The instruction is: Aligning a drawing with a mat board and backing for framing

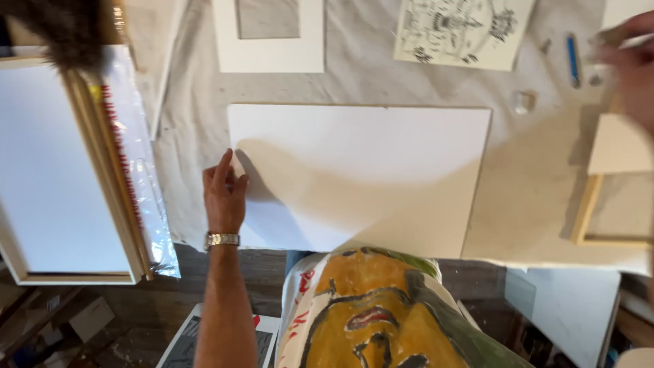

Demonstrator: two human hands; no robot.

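Head view: white board point(361, 174) lies long axis left-right at frame centre; left hand point(225, 191), fingers together, presses its left edge; right hand point(630, 65) blurred upper right, grip unclear.

A single head-worn camera looked steeply down from close above the tabletop point(531, 204), facing away from the person's body. The white board point(361, 177) filled the centre; the wearer's painted shirt point(381, 313) intruded at six o'clock.

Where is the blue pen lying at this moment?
In the head view, the blue pen lies at the upper right of the cloth-covered table, between the ink drawing and the blurred right hand.
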